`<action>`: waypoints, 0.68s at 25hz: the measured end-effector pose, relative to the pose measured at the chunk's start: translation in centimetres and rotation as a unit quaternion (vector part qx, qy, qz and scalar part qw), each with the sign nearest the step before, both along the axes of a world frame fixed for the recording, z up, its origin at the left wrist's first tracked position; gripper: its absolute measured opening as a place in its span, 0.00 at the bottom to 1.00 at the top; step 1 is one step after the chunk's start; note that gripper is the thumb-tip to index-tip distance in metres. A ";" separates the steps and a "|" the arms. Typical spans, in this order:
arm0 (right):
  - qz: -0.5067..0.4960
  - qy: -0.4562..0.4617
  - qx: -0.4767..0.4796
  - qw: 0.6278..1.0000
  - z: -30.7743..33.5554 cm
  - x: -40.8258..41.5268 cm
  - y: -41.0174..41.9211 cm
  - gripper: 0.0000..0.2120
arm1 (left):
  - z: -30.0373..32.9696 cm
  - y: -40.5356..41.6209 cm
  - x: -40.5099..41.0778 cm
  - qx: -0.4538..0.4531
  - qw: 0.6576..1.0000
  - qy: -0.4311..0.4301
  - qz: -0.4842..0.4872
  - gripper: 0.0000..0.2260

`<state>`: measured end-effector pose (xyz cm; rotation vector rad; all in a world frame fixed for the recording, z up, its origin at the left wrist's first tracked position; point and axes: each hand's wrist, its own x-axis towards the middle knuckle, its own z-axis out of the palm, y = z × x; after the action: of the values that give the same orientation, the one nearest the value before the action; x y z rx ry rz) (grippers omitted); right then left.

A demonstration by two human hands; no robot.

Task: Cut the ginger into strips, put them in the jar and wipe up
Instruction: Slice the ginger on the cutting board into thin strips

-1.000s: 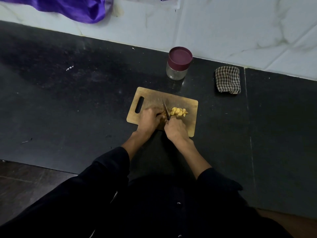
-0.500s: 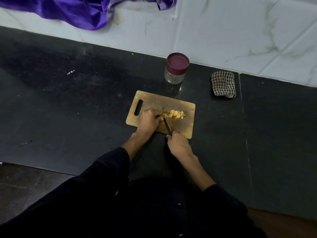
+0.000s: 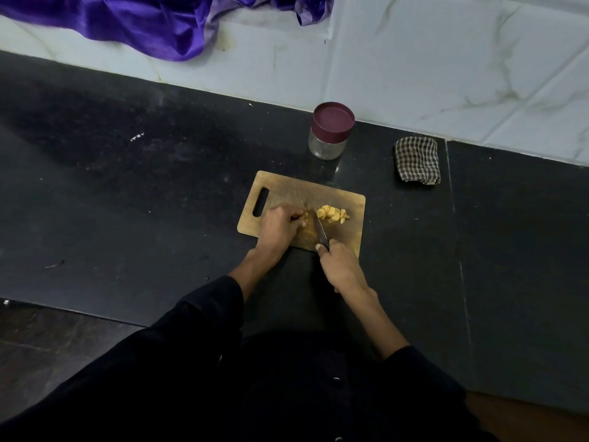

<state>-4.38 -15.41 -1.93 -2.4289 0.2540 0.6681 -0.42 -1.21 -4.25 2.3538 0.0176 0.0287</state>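
Ginger slices lie in a small pale yellow heap on our wooden cutting board, right of the middle, on the dark counter. From our head view the cut pieces look like thin rounds overlapping one another; we cannot yet make out any strips. Our left hand curls over the uncut ginger piece, pinning it to the board, and only a sliver of that piece shows past the fingertips. Our right hand grips the handle of the knife; the blade runs between the left hand and the heap, and whether its edge touches the board we cannot tell. The handle is almost wholly hidden inside the fist.

Behind the board stands the glass jar with its maroon lid on. A folded checked cloth lies to its right, near the white tiled wall. Purple fabric is cut off at the top edge. Our dark sleeves fill the bottom of the view. We can read no label or writing on anything.
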 end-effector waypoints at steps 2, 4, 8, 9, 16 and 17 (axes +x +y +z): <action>0.007 -0.006 0.009 1.000 0.1 0.1 0.4 0.10 | -0.1 0.0 0.0 0.004 1.000 -0.003 -0.001 0.12; 0.010 -0.006 0.015 1.000 0.2 0.3 0.6 0.11 | 0.0 0.1 0.0 0.003 1.000 -0.005 -0.003 0.12; 0.017 0.000 0.016 1.000 0.0 0.6 0.8 0.11 | 0.3 0.2 0.0 0.000 1.000 -0.007 -0.009 0.11; 0.017 0.001 0.015 1.000 -0.1 0.7 0.9 0.11 | 0.4 0.2 0.0 -0.001 1.000 -0.007 -0.009 0.11; 0.009 0.015 -0.008 1.000 -0.6 0.9 1.8 0.10 | -0.1 0.3 0.2 0.004 1.000 -0.002 -0.010 0.10; 0.008 0.016 -0.014 1.000 -0.6 0.9 1.9 0.09 | -0.2 0.3 0.3 0.006 1.000 0.000 -0.009 0.10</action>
<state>-3.46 -13.50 -2.55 -2.4506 0.2568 0.7146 -0.09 -0.92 -4.47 2.3650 -0.0025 0.0193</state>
